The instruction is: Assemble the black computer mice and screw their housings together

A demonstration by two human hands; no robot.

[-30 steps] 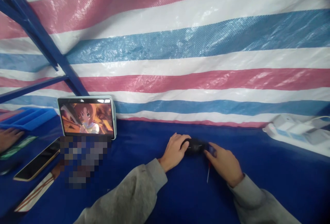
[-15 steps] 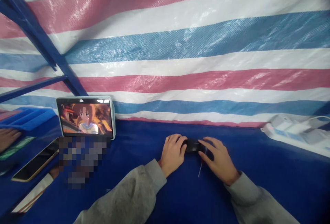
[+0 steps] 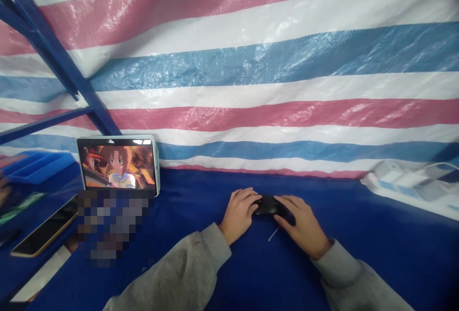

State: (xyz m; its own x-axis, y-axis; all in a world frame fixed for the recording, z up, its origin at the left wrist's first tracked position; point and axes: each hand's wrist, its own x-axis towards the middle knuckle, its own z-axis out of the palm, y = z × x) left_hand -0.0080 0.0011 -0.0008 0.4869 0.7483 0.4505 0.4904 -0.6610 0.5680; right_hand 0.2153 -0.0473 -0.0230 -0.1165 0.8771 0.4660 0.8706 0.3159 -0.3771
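Observation:
My left hand [image 3: 239, 211] and my right hand [image 3: 300, 225] meet over a small black object [image 3: 267, 204] on the blue table cover [image 3: 358, 234]. The left fingers curl round its left end. The right fingers press on its right end, and a thin screwdriver [image 3: 273, 234] pokes out from under the right palm toward me. Both arms wear grey sleeves. Most of the black object is hidden by my fingers.
A tablet [image 3: 118, 164] showing a cartoon stands at the left against the striped tarp wall [image 3: 251, 72]. A phone [image 3: 46, 231] lies flat further left, beside blue trays [image 3: 34, 166]. A white power strip [image 3: 409, 182] with plugs sits at the right. Blue metal bars [image 3: 53, 58] cross the upper left.
My right hand slid left and closer over the black object, and the screwdriver tip swung lower under the palm. The other person's hand at the far left edge has drawn almost out of view.

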